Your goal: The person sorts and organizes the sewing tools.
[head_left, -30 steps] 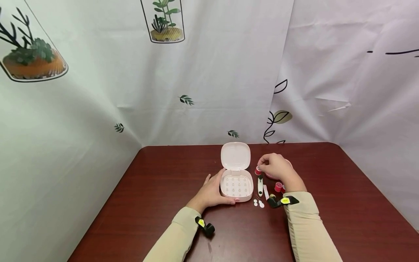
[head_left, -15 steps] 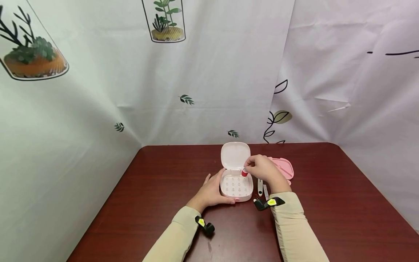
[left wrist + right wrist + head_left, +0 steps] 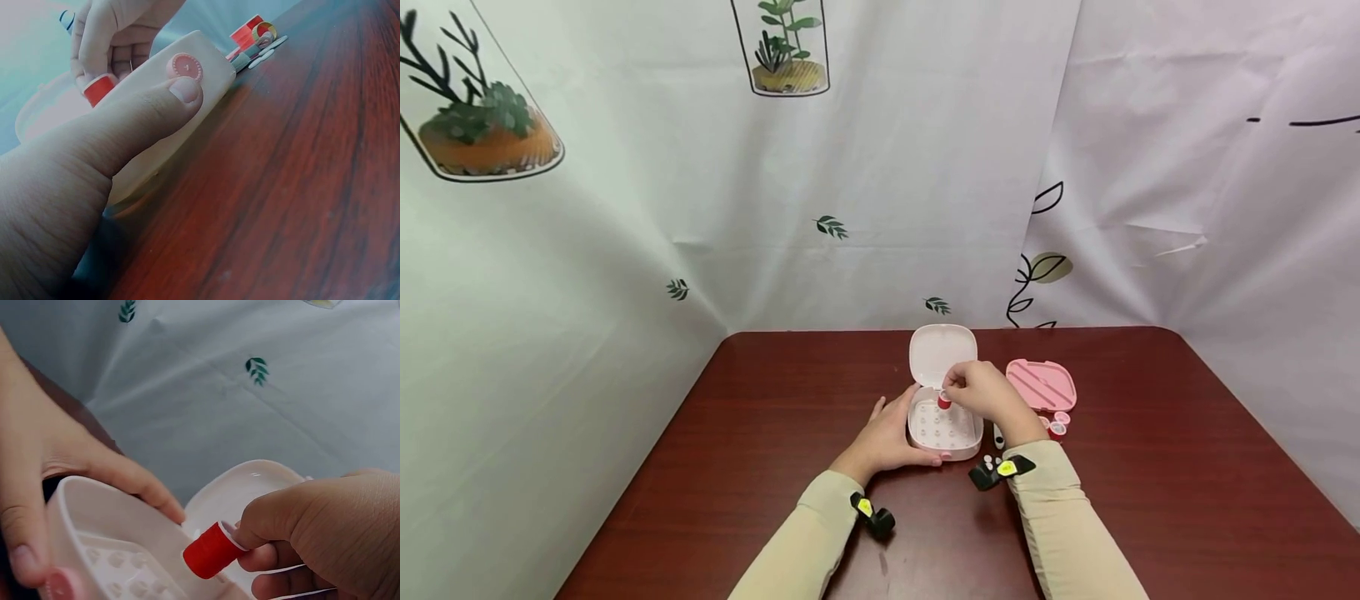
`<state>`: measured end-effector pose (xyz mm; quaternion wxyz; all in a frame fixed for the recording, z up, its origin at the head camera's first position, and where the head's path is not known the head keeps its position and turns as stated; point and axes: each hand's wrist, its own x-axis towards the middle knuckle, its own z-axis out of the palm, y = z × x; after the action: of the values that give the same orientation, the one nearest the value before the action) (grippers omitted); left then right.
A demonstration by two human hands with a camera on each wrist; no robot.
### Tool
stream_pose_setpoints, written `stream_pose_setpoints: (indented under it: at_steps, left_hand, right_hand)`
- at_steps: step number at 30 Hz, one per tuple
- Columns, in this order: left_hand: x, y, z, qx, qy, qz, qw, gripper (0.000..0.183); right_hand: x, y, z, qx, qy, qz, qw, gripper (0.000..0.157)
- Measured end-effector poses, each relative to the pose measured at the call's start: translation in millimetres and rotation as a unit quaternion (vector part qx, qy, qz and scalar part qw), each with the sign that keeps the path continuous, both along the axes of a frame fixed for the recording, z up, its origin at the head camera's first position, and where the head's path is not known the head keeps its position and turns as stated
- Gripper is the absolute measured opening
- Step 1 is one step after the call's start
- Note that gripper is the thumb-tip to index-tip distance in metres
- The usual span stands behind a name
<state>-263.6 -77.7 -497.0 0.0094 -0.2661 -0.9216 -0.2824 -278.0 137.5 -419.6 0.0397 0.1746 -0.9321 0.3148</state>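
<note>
Near the table's far edge (image 3: pixel 820 346), case (image 3: pixel 962 454) gripped by left hand (image 3: pixel 883 437); spool (image 3: pixel 212 551), pinched by right hand (image 3: pixel 988 392), now brought leftward, nearer the case's middle.

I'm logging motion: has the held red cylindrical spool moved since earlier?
Yes: the spool moved left, from beside the open pale plastic box to over it.

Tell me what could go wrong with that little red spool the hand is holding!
The right hand holds the red spool by just one end, so it might slip and drop crookedly among the pegs.

The left hand grips the white box; if it let go, the box might slide.

Another spool looks close to the right sleeve, which might knock it.
</note>
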Motion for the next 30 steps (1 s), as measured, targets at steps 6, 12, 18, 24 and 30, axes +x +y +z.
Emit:
stream_pose_setpoints:
  at_steps: [6,12,18,24,30]
  left_hand:
    - [0.8,0,1.2,-0.003,-0.002,-0.001,1.0,0.129]
    - [0.4,0,1.6,-0.003,-0.005,0.0,1.0,0.129]
    - [-0.2,0,0.9,-0.004,-0.007,0.0,1.0,0.128]
    - [0.2,0,2.2,-0.006,-0.009,0.001,0.9999,0.128]
    - [0.1,0,1.4,-0.006,-0.002,0.0,1.0,0.128]
  right_hand:
    - [-1.5,-5,-9.9,0.004,-0.003,0.009,1.0,0.008]
    - [-2.3,-10,-13.8,0.02,-0.006,0.009,1.0,0.009]
    - [-2.3,-14,-16.7,0.055,-0.009,0.005,0.998,0.01]
    - [-1.5,-16,-18.0,0.065,-0.017,0.0,0.998,0.012]
    - [-0.6,-18,-17.5,0.076,-0.025,-0.006,0.997,0.013]
